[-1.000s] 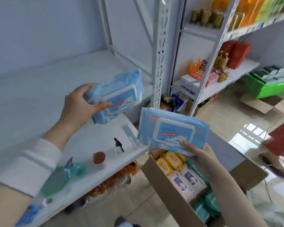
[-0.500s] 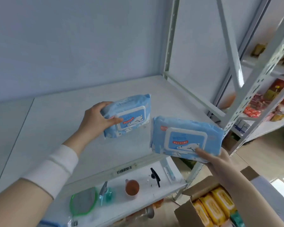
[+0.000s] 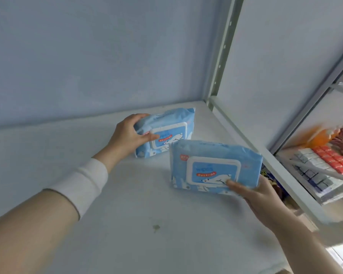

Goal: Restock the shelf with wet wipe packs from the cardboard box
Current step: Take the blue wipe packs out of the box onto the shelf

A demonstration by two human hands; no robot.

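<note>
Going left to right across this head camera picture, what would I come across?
White sleeve, left hand, far wet wipe pack, near wet wipe pack, right hand, orange bottle.

Far wet wipe pack (image 3: 167, 131) on shelf (image 3: 127, 224) near back corner post (image 3: 222, 50); near wet wipe pack (image 3: 214, 167) front-right, overlapping it.

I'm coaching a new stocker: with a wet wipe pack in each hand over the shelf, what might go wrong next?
The right hand pinches the near pack only at its lower edge; it may slip. The far pack, held on edge by the left hand, might topple once released. The shelf stain could soil a pack.
</note>
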